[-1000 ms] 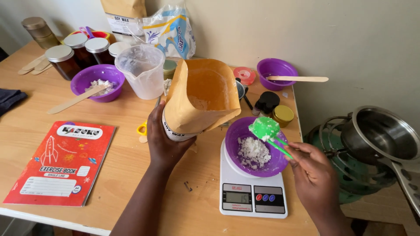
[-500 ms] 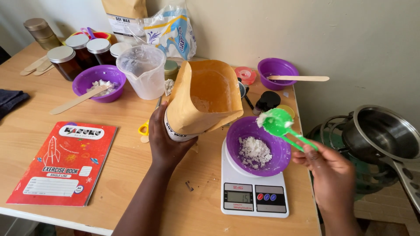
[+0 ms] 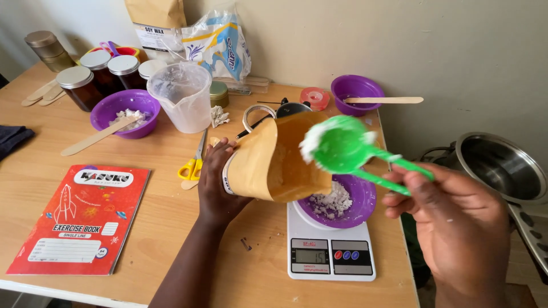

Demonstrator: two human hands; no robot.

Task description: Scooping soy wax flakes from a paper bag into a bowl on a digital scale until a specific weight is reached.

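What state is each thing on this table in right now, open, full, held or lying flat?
Brown paper bag: open, tilted, held by left hand.
Green spoon: raised in right hand, white flakes on its edge.
Purple bowl on scale: partly filled with white flakes.
Kitchen scale: switched on.
Clear jug: upright.
Red exercise book: closed, flat.
Scissors: closed.

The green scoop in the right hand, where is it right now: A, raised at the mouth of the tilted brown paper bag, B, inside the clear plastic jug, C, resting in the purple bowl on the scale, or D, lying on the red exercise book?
A: the right hand holds the green scoop up at the mouth of the brown paper bag, which the left hand tilts over the purple bowl on the scale.
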